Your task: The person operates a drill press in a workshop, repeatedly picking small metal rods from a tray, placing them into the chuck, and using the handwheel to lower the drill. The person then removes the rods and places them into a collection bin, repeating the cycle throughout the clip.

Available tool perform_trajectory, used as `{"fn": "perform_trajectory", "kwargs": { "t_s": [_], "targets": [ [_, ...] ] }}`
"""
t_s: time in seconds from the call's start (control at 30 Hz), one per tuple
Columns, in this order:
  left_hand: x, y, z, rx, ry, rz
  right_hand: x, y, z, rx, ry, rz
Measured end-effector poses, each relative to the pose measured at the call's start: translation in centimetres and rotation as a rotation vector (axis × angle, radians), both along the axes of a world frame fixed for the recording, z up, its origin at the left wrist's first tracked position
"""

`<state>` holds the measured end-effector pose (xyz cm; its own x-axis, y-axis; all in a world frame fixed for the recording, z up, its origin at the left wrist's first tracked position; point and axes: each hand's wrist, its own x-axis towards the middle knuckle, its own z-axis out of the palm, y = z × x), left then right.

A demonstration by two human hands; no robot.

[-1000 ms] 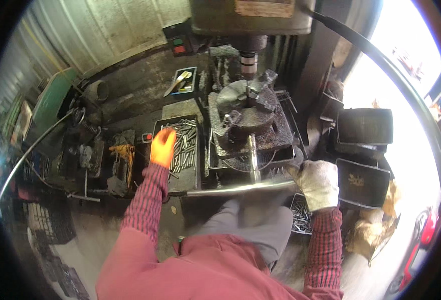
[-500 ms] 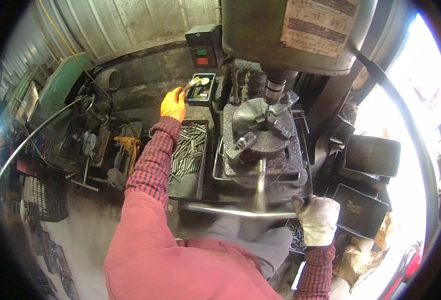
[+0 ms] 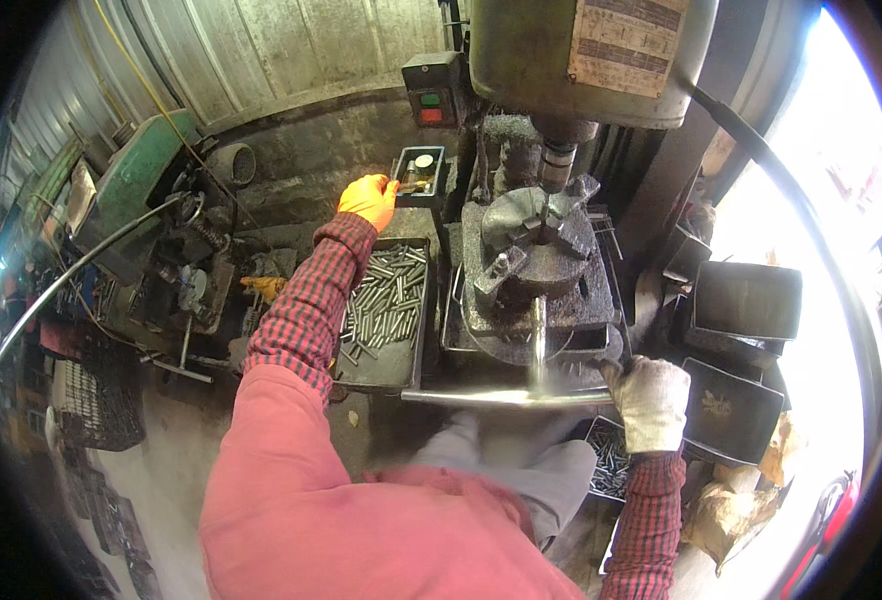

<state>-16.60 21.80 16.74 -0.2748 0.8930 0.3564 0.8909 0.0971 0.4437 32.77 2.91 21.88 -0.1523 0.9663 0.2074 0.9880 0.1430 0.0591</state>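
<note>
The orange-gloved left hand (image 3: 369, 200) has its fingers drawn together at the left edge of the small box (image 3: 420, 201) (whether they pinch anything, I cannot tell). The white-gloved right hand (image 3: 653, 405) is at the right end of a metal bar (image 3: 506, 398), perhaps for leverage; its grip is unclear. Nearer, the tray (image 3: 381, 372) of metal pins (image 3: 391, 295) sits left of the round clamp (image 3: 536, 255), probably for easy reach. A second ago the left hand was over the tray.

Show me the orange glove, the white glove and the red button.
Orange glove (image 3: 367, 202): head view, back of the hand.
White glove (image 3: 653, 402): head view, its middle.
Red button (image 3: 430, 116): head view, its front face.
</note>
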Motion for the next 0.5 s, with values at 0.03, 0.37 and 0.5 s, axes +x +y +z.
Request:
{"fn": "perform_trajectory", "kwargs": {
  "t_s": [0.03,0.37,0.5],
  "targets": [
    [-0.1,-0.4,-0.1,-0.029,0.024,-0.009,0.0,-0.1,0.0,0.008,0.015,0.011],
    [4.1,-5.7,1.2,0.261,-0.746,-0.412,0.0,-0.7,0.8,-0.06,0.057,-0.038],
    [12.5,-5.1,0.7,0.278,-0.924,-0.702,-0.3,-0.9,1.2,-0.099,0.031,-0.055]
  ]
}}
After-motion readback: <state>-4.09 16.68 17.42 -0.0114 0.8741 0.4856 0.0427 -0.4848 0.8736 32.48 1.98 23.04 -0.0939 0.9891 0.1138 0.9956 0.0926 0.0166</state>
